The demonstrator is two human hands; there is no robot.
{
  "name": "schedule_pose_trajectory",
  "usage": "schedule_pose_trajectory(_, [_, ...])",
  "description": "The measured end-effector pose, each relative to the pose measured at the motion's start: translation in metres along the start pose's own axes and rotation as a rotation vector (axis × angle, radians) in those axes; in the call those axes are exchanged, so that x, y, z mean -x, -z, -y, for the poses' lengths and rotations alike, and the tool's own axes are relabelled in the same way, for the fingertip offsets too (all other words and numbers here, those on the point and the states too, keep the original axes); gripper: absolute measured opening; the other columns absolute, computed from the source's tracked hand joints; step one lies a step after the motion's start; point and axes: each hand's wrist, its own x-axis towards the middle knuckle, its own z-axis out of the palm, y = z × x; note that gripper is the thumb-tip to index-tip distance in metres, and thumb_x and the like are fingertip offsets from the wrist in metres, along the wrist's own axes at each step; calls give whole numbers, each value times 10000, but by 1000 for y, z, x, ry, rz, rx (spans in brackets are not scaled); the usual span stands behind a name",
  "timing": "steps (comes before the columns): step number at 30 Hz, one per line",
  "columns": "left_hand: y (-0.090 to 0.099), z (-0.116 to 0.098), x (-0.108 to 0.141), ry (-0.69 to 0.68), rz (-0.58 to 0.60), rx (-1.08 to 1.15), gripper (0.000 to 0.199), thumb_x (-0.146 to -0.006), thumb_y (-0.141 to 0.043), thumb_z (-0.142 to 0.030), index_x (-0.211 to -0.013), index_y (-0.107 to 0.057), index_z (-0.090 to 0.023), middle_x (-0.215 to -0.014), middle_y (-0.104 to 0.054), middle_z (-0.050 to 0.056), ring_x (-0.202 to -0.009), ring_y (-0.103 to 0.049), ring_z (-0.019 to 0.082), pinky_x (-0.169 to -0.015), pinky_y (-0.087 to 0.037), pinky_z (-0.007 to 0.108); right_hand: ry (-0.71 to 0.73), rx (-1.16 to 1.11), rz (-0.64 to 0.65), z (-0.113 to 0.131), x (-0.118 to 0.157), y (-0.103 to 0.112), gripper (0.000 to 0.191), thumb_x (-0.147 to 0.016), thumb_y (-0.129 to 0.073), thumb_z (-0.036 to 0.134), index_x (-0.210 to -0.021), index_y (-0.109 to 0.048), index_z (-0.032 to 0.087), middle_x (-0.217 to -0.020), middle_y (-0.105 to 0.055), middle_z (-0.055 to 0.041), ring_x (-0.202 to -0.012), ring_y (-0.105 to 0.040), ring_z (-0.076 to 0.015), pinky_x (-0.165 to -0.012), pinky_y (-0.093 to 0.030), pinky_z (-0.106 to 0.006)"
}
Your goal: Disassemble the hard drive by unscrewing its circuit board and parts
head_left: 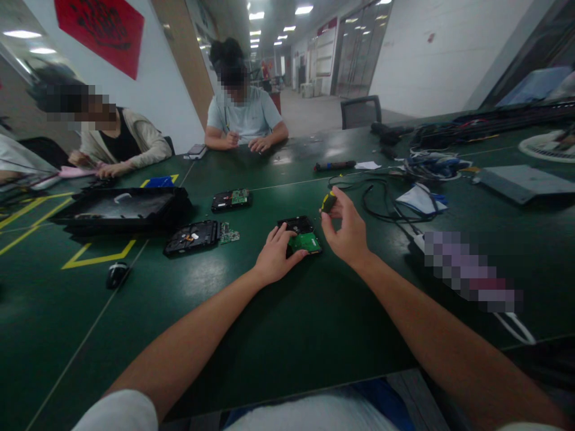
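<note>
Hard drive [305, 242] lies under the spread left hand [275, 254]; the right hand [345, 230] (raised beside it) pinches a screwdriver [329, 202]

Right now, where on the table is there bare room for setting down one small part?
Bare tabletop shows between your forearms, nearer you than the hard drive under your left hand, and between the mouse and left forearm. It is crowded beyond your right hand: cables, cloth, metal box.
</note>
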Motion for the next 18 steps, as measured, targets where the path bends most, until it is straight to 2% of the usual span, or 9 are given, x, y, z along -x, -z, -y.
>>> schedule_pose_trajectory(5, [-1, 1, 0, 10, -1, 10, 577, -980, -692, -526, -1428, -589, -177, -1745, -346, 221, -1665, -228, 399, -1328, -275, 597, -13, 28, 13, -1, 0, 2, 667, -1016, -621, 331, -1637, -380, 295, -1257, -673, -117, -888, -697, -245, -801, -685, -468])
schedule_pose_trajectory(10, [0, 0, 0, 6, -6, 19, 569, -978, -700, -516, -1417, -594, -170, -1735, -364, 228, -1666, -229, 394, -1335, -265, 587, 14, 12, 4, 0, 0, 1, 657, -1046, -534, 290, -1670, -328, 288, -1315, -655, -138, -926, -718, -253, -860, -678, -488])
schedule_pose_trajectory(15, [0, 1, 1, -4, -13, 25, 557, -977, -693, -530, -1407, -598, -189, -1734, -372, 214, -1666, -233, 387, -1326, -278, 604, 1, 30, 12, 2, -1, 2, 619, -1039, -585, 330, -1625, -392, 292, -1244, -677, -121, -889, -708, -238, -834, -687, -476])
schedule_pose_trajectory(18, [0, 1, 1, -7, -12, 24, 555, -979, -688, -534, -1407, -597, -192, -1735, -373, 209, -1664, -238, 391, -1323, -283, 610, -7, 40, 18, 3, -1, 2, 604, -1043, -565, 319, -1621, -392, 282, -1267, -682, -133, -917, -719, -241, -869, -688, -484])
